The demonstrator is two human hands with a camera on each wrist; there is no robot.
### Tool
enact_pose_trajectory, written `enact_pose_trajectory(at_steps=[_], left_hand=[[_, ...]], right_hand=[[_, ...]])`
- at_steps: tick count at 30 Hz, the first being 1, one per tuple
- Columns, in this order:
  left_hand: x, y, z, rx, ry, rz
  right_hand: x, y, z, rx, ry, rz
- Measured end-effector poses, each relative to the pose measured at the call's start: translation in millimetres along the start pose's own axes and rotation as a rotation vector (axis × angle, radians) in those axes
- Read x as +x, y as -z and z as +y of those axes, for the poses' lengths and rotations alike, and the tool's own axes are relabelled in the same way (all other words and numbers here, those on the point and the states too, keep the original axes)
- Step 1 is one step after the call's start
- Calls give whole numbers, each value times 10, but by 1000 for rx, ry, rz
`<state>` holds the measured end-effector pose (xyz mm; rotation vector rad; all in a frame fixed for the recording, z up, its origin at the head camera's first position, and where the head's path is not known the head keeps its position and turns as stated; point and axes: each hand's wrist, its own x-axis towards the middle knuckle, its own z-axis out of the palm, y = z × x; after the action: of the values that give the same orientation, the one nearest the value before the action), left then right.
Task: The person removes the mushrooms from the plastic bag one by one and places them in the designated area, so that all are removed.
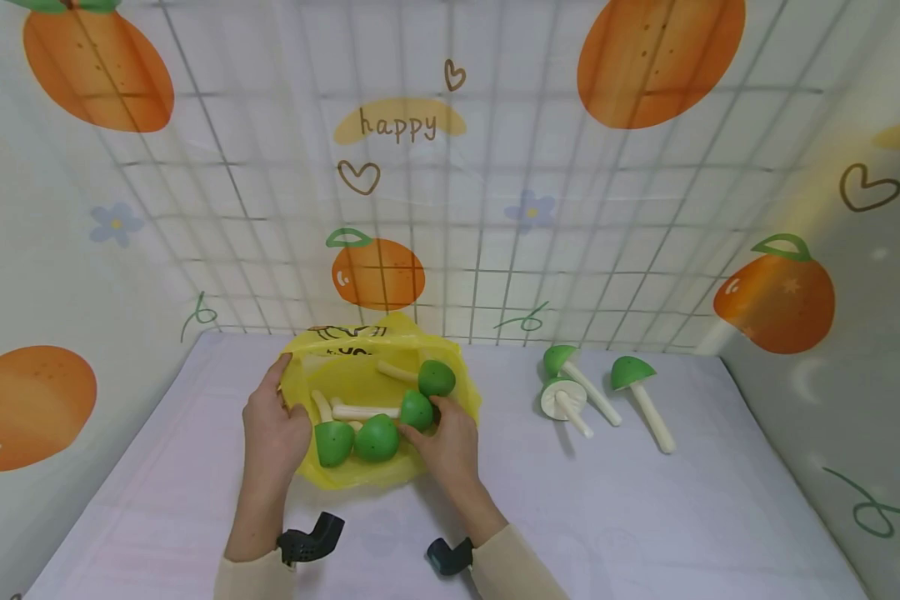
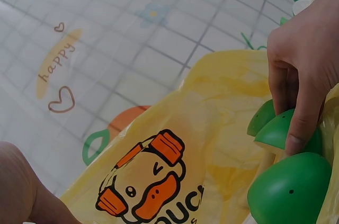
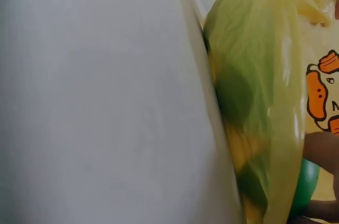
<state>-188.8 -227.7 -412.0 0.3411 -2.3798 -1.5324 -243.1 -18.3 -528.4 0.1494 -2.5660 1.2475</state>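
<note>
A yellow plastic bag (image 1: 420,343) with a cartoon duck print (image 2: 159,187) lies spread on the table, its mouth toward me. Several toy mushrooms with green caps and white stems are inside. My right hand (image 1: 453,446) reaches into the bag and pinches the green cap of one mushroom (image 1: 417,409) between thumb and fingers. Close beside it lie other caps, a mushroom (image 1: 437,378) above and a mushroom (image 1: 377,438) below. At the bag's left rim, my left hand (image 1: 276,429) holds the plastic between thumb and fingers; some fingertips are hidden behind it.
To the right of the bag, three more mushrooms lie on the white table (image 1: 645,517): one cap-down at the front (image 1: 564,400), one behind it (image 1: 561,359) and one farther right (image 1: 633,372). A grid behind a printed curtain (image 1: 480,192) closes off the back.
</note>
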Motion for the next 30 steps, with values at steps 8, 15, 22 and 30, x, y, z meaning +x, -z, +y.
enact_pose_trajectory(at_steps=[8, 15, 22, 30], left_hand=[[-1, -6, 8, 1, 7, -4], [-9, 4, 20, 21, 23, -5], [-18, 5, 18, 30, 15, -1], [-26, -2, 24, 34, 15, 1]], right_hand=[[-3, 104, -51, -11, -26, 8], [26, 276, -140, -1, -27, 21], [55, 501, -287, 46, -15, 29], [91, 801, -369, 115, 77, 48]])
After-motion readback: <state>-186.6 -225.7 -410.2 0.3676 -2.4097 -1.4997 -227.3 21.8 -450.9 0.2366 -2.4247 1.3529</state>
